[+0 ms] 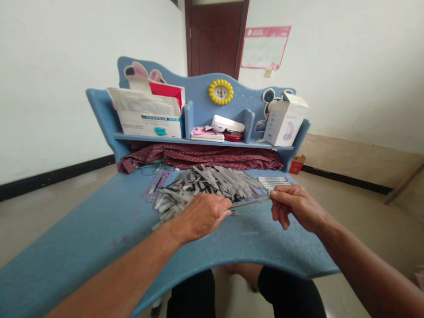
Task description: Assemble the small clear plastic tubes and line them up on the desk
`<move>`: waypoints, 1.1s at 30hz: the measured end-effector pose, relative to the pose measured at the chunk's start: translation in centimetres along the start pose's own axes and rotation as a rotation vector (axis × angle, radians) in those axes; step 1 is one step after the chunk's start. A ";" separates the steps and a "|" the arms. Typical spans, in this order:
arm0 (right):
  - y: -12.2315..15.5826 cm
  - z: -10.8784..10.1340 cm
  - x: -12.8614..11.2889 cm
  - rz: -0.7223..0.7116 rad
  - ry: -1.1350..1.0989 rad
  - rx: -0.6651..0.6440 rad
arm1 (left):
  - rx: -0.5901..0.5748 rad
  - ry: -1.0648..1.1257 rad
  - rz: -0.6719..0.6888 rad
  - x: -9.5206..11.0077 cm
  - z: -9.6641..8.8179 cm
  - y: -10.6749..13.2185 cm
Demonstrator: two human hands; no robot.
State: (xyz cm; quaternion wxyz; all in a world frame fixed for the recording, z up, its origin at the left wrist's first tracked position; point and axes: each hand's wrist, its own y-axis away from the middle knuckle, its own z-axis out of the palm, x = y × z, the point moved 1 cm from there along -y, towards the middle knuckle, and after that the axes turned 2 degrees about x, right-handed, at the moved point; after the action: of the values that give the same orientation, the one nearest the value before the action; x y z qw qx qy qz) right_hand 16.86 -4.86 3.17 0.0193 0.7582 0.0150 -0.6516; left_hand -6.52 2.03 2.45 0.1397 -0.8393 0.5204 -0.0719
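Note:
A heap of several grey pen-like sticks (202, 185) lies on the blue desk (99, 238). My left hand (202, 216) and my right hand (293, 205) each pinch one end of a single grey stick (250, 202), held level just above the desk in front of the heap. Both hands have their fingers closed on it. A small neat row of sticks (274, 181) lies just beyond my right hand.
A red checked cloth (202, 157) lies under the desk's shelf. On the shelf stand a box of masks (149, 117), a red folder, papers (207, 132), a red tin and a white box (285, 119). A yellow clock (220, 92) hangs above. A dark door is behind.

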 end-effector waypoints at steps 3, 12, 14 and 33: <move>0.1 0.2 0.3 -0.061 -0.076 -0.013 | 0.020 0.029 -0.013 0.1 0.1 0.0; -0.1 3.5 0.6 -0.250 -0.158 -0.029 | 0.047 0.245 -0.018 1.0 0.0 -0.2; -0.4 4.5 0.4 -0.251 -0.123 -0.007 | 0.064 0.263 -0.015 1.1 0.4 -0.3; -0.4 5.8 0.6 -0.305 0.280 0.035 | -0.105 0.508 -0.161 1.6 2.3 -0.3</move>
State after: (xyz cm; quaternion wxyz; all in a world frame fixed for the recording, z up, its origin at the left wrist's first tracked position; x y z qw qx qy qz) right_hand 11.17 -4.72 1.68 -0.0950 0.8306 0.1207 -0.5352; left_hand -4.89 1.11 0.28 -0.0453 -0.8392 0.4733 -0.2640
